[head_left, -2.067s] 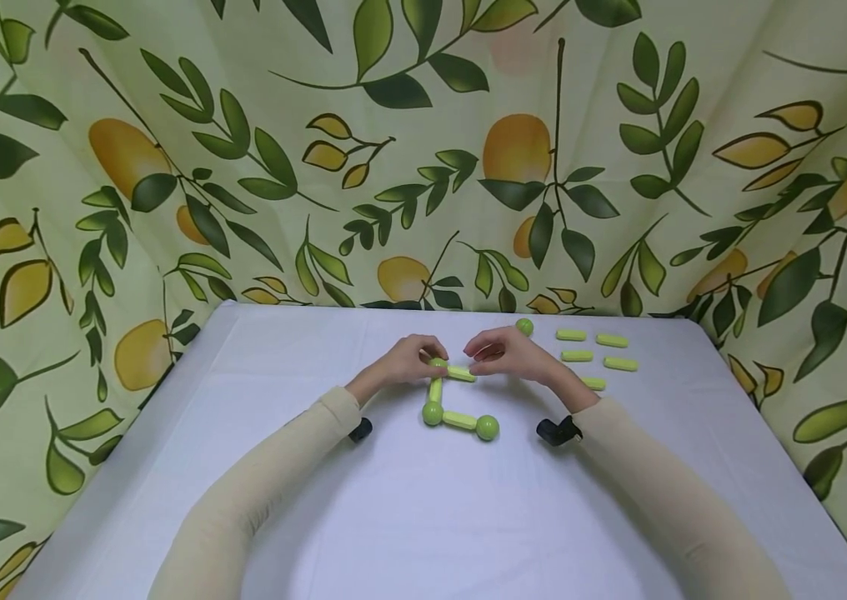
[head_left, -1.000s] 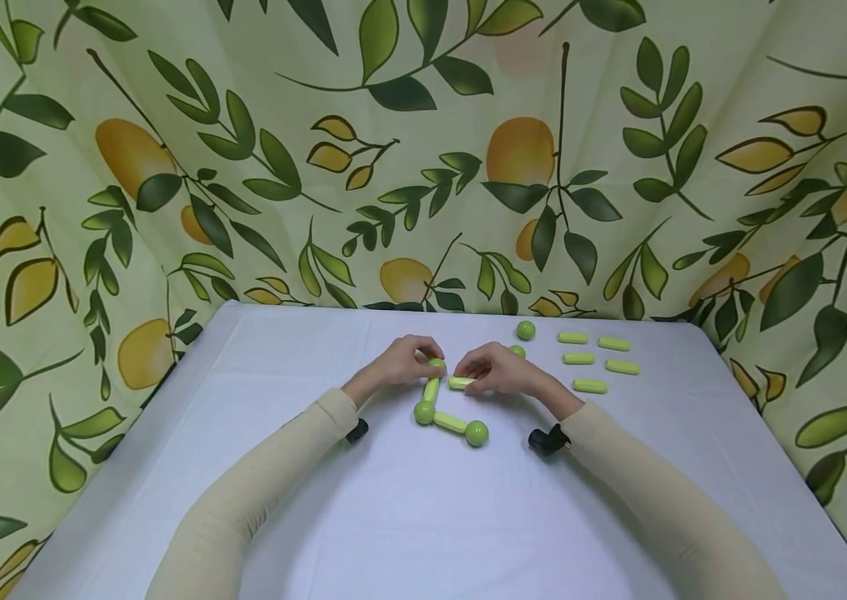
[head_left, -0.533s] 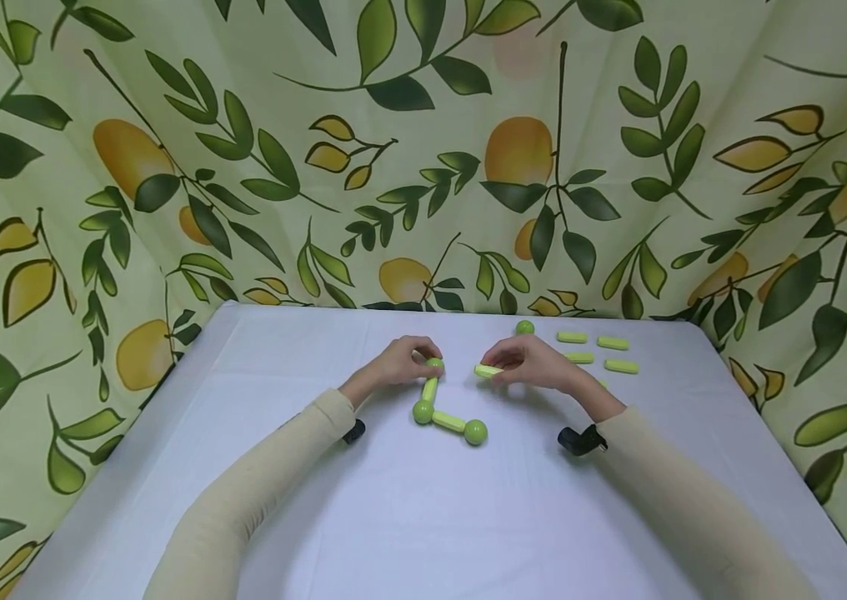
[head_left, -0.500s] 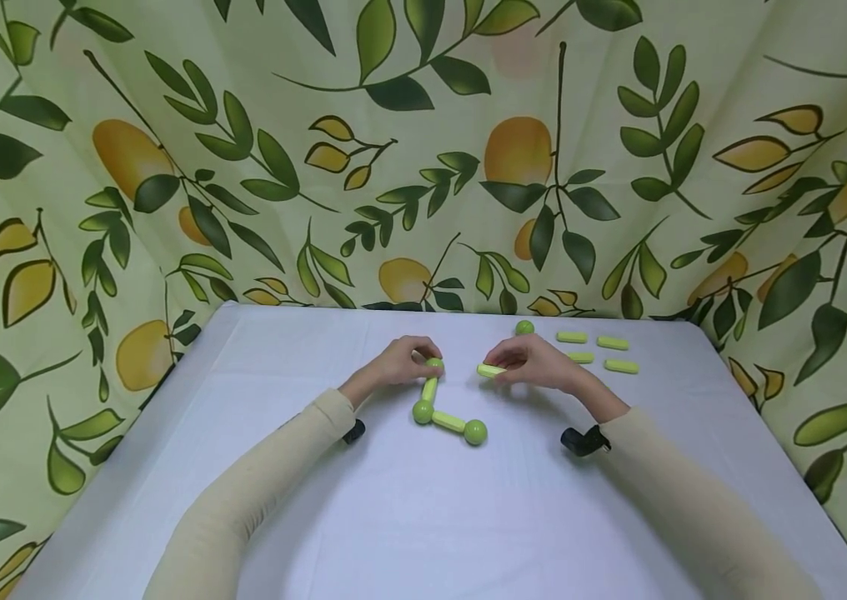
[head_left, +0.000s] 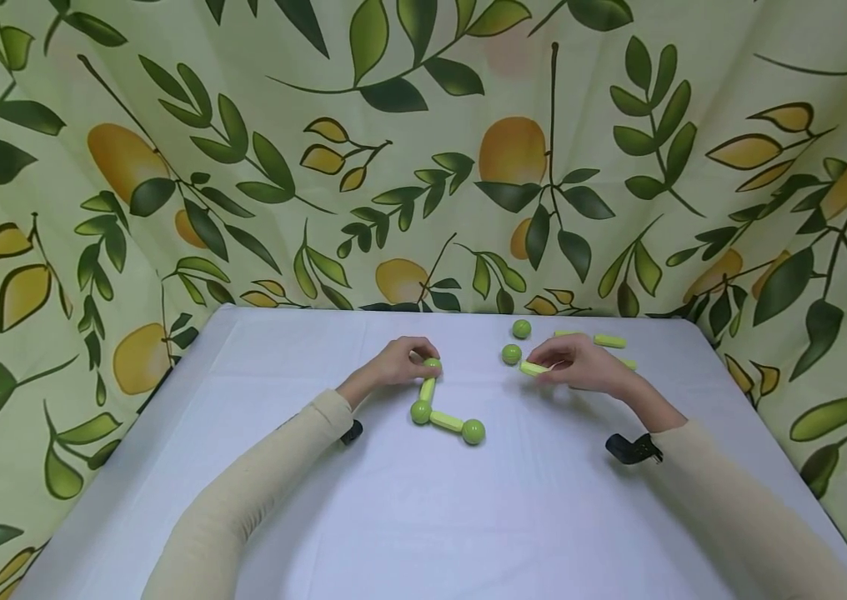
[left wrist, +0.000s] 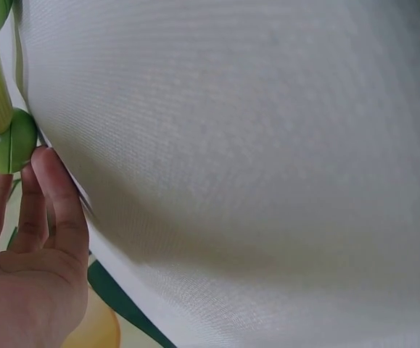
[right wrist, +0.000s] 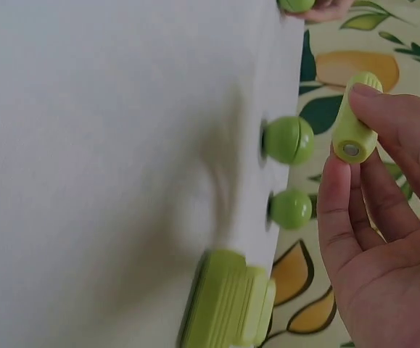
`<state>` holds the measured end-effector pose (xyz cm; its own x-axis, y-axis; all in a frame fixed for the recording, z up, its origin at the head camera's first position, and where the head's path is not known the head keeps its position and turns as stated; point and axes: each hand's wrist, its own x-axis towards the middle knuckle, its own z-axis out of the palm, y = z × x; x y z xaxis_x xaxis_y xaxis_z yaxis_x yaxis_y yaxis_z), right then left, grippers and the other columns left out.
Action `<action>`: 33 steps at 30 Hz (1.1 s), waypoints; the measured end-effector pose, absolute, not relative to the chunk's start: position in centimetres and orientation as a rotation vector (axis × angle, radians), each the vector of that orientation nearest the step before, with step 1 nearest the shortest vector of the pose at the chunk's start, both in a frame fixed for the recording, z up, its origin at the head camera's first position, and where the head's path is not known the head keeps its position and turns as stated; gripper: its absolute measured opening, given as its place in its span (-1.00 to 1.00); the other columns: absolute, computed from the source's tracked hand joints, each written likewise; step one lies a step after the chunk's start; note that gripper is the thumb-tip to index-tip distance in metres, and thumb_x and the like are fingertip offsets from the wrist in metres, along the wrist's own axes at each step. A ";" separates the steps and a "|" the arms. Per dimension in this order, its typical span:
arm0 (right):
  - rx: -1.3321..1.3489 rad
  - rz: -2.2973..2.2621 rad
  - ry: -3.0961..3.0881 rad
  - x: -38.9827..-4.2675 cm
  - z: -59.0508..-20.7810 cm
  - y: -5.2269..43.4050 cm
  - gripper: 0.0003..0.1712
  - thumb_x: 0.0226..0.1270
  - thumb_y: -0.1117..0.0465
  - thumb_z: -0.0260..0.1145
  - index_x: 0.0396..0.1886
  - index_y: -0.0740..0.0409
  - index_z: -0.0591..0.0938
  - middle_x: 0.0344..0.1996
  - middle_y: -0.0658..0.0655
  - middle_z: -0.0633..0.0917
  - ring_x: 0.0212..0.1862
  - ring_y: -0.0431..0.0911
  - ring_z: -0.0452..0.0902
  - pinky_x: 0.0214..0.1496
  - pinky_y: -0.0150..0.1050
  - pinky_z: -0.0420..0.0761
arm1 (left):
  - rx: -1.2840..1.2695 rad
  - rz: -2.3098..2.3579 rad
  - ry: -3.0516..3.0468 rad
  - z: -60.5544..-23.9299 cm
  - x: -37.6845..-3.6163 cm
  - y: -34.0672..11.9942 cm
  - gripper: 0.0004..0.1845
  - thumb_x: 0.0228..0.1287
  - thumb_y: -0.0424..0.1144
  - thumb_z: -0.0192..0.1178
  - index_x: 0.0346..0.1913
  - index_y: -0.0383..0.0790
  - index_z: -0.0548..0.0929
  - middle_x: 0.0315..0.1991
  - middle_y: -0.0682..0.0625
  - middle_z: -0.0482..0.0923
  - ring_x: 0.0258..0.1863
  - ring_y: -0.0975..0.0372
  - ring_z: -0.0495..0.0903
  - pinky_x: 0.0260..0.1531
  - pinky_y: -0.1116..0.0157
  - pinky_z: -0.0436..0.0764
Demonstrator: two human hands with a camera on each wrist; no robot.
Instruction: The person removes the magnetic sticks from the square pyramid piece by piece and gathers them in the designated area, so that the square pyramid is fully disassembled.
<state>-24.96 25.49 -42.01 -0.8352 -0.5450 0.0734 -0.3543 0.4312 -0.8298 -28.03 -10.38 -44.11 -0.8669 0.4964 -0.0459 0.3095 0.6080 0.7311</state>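
My left hand (head_left: pixel 397 363) pinches a green ball (head_left: pixel 433 366) at the far end of a joined chain lying on the white cloth. From that ball a light-green ridged rod (head_left: pixel 428 388) runs to a corner ball (head_left: pixel 420 412), then another rod (head_left: pixel 446 421) ends at a third ball (head_left: pixel 473 432). Off to the right, my right hand (head_left: pixel 587 365) holds a loose rod (right wrist: pixel 355 129) between thumb and fingers, raised above the cloth. A round silvery disc, like a magnet, shows in the rod's end in the right wrist view.
Two loose green balls, one farther back (head_left: pixel 521 328) and one nearer (head_left: pixel 511 354), lie left of my right hand. Behind that hand are several loose rods (head_left: pixel 609 341), partly hidden by it. A leaf-and-fruit patterned curtain (head_left: pixel 423 167) hangs behind the white-covered table (head_left: pixel 423 517).
The rod that reached the left hand's ball is now apart from it. My right hand has gripped it and carried it right, beside the loose balls. My left hand stays on its ball.
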 end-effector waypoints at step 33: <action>-0.552 -1.089 2.732 -23.7 -44.2 38.5 -0.72 0.16 0.43 0.54 -0.11 0.31 0.75 -0.09 0.23 0.72 -0.13 -0.14 0.60 -0.14 -0.39 0.58 | 0.691 1.080 2.605 -44.3 -28.2 -10.5 -0.79 0.32 -0.25 0.42 -0.05 -0.20 0.69 -0.07 -0.01 0.65 -0.05 0.15 0.57 0.03 0.25 0.55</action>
